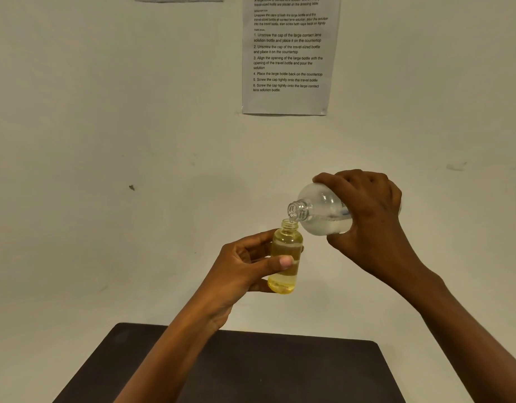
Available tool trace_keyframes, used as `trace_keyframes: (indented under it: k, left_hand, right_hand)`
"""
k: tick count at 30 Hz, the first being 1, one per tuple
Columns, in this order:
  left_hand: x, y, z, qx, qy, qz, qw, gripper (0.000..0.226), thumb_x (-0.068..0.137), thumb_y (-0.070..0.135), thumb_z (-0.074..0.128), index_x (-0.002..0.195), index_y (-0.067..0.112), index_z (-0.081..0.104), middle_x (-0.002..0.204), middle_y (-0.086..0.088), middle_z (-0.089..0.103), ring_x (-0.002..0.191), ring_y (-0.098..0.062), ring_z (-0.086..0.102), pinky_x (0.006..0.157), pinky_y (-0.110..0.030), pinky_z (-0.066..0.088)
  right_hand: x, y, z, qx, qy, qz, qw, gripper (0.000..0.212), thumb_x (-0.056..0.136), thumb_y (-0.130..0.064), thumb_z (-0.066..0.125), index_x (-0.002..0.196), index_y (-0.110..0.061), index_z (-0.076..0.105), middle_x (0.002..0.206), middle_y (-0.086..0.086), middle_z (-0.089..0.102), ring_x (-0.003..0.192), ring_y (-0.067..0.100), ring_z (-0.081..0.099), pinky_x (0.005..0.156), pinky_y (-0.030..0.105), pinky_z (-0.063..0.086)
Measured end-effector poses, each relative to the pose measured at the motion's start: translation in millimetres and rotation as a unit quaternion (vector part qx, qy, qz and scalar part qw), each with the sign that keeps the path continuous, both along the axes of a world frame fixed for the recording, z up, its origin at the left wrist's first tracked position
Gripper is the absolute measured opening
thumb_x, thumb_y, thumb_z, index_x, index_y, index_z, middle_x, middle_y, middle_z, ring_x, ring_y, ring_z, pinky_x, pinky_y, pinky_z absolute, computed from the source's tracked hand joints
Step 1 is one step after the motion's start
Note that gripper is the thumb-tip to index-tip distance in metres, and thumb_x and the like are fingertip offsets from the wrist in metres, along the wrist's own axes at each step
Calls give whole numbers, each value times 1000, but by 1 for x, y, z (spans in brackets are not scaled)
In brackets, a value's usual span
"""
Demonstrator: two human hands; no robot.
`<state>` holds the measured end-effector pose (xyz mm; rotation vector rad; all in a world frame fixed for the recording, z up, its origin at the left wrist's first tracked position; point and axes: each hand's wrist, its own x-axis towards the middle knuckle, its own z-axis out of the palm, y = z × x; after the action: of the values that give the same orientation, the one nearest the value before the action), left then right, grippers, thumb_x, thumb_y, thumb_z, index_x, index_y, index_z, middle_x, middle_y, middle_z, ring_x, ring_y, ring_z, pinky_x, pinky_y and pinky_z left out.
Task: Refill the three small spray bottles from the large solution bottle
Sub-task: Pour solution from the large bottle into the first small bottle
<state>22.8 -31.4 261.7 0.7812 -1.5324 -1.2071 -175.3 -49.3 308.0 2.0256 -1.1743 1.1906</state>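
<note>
Above the dark table (251, 370), right hand (370, 216) is gripping the tipped clear large bottle (323, 210) while left hand (245, 271) is pinching the yellow small bottle (285, 257).

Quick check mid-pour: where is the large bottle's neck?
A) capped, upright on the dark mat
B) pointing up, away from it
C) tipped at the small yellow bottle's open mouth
C: the right hand tilts the large bottle, its uncapped neck at the mouth of the small yellow bottle in the left hand.

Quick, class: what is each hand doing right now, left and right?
Left hand: grips the small yellow bottle, upright, cap off.
Right hand: grips the large clear bottle, tipped, mouth over the small one.
</note>
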Motion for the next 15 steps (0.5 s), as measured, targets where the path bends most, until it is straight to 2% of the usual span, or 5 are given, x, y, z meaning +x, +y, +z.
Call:
trace_keyframes:
  k: [5,15]
  left_hand:
    - [0,-1,-1,2,2,-2,1000,50,57,32,72,107,28,64,105,-1,73,95,-20,70,68,-31,58]
    - [-1,-2,-2,2,-1,2,1000,56,55,35,72,109,28,63,109,-3,71,96,-21,70,70,-32,58]
  right_hand:
    - [0,0,0,1,-2,0,1000,67,56,-16,58,118,-37,41,108,-1,55,105,21,37,90,36,21]
    - [0,0,-1,5,0,-2,1000,67,56,-17,58,118,-36,42,108,0,55,104,23,39,89,38,24]
